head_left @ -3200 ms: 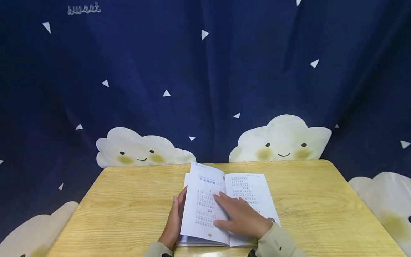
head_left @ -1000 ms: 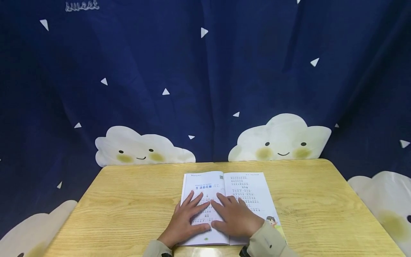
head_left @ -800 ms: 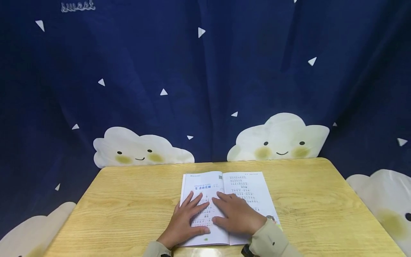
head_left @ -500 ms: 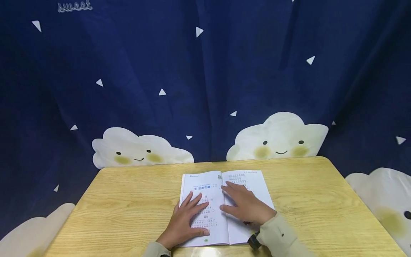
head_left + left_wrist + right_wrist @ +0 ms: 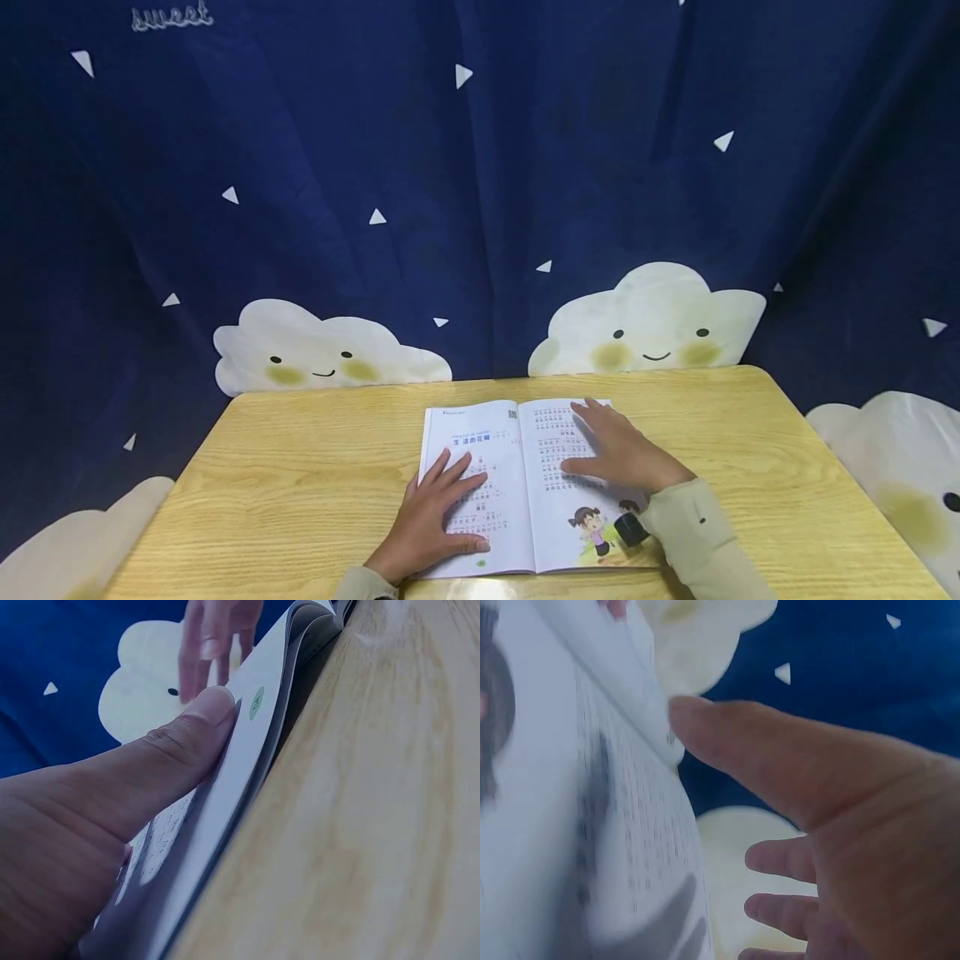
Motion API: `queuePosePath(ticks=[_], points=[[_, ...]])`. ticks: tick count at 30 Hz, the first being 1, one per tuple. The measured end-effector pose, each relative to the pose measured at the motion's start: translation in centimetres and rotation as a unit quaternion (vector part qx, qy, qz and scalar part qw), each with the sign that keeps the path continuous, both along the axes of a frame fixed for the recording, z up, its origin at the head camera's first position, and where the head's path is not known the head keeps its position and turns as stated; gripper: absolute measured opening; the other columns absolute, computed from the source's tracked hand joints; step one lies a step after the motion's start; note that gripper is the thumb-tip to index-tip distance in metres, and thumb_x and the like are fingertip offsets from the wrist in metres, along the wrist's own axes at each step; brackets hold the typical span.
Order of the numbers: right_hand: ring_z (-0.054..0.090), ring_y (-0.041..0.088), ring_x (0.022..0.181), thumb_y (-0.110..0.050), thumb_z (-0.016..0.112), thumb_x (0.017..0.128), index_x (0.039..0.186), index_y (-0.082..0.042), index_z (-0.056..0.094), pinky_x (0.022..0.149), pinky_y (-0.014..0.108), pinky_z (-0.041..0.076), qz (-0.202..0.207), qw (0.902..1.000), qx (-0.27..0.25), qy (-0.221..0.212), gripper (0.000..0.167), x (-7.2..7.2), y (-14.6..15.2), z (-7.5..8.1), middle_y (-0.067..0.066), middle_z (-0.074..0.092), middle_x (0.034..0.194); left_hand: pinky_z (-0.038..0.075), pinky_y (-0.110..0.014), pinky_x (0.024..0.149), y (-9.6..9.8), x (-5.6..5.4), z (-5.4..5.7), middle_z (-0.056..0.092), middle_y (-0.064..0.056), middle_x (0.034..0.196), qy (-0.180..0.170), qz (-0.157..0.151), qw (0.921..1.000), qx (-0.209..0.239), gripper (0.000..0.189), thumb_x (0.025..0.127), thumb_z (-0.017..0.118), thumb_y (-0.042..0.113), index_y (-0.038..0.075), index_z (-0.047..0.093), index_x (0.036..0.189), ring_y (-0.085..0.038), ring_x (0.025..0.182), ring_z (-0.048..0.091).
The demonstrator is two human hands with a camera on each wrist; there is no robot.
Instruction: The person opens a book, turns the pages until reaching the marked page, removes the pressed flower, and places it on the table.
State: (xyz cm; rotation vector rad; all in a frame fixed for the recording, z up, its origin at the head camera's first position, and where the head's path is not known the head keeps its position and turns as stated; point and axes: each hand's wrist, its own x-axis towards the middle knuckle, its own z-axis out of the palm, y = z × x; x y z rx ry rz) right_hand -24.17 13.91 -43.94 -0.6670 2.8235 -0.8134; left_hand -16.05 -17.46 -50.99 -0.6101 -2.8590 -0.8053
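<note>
An open book (image 5: 504,492) lies on the wooden table, its pages printed with Chinese text and a cartoon child at the lower right. My left hand (image 5: 438,517) rests flat on the left page with fingers spread. In the left wrist view its thumb (image 5: 176,750) presses the page near a green page mark. Over the right page is my right hand (image 5: 622,450), fingers extended and holding nothing. The right wrist view shows that hand's thumb (image 5: 742,746) held apart from its fingers, with its shadow falling on the page.
The wooden table (image 5: 315,467) extends to both sides of the book. Behind it hangs a dark blue curtain (image 5: 337,125) with white triangles and smiling clouds. A black wrist device (image 5: 631,528) sits at the right cuff.
The left page, raised earlier, now lies flat, and my left hand has come from its edge onto it. My right hand has slid from the middle of the book rightward across the right page.
</note>
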Motion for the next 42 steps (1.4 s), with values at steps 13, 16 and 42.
queuePosePath(ticks=[13, 16, 42], points=[[0.003, 0.053, 0.141, -0.059, 0.080, 0.065, 0.152, -0.006, 0.026, 0.108, 0.070, 0.005, -0.050, 0.9970, 0.026, -0.052, 0.115, -0.9, 1.6, -1.6, 0.025, 0.011, 0.158, 0.010, -0.073, 0.105, 0.1, -0.1, 0.0, 0.032, 0.006, 0.155, -0.026, 0.016, 0.9995, -0.011, 0.088, 0.063, 0.063, 0.079, 0.039, 0.049, 0.140, -0.030, 0.147, 0.013], [0.002, 0.053, 0.141, -0.060, 0.081, 0.063, 0.153, -0.007, 0.024, 0.108, 0.071, 0.003, -0.056, 0.9963, 0.034, -0.055, 0.119, -1.0, 1.5, -1.9, 0.024, 0.009, 0.158, 0.010, -0.073, 0.105, 0.2, 0.0, 0.0, 0.032, 0.005, 0.155, -0.026, 0.015, 0.9995, -0.007, 0.088, 0.063, 0.064, 0.078, 0.038, 0.049, 0.140, -0.030, 0.147, 0.013], [0.002, 0.053, 0.141, -0.069, 0.079, 0.056, 0.154, -0.008, 0.018, 0.108, 0.070, 0.003, -0.068, 0.9948, 0.050, -0.057, 0.130, -1.5, 1.7, -3.1, 0.021, 0.012, 0.159, 0.013, -0.072, 0.105, -0.2, -0.1, -0.3, 0.032, 0.003, 0.156, 0.004, -0.008, 0.9999, 0.007, 0.086, 0.066, 0.067, 0.074, 0.034, 0.050, 0.141, -0.032, 0.146, 0.015]])
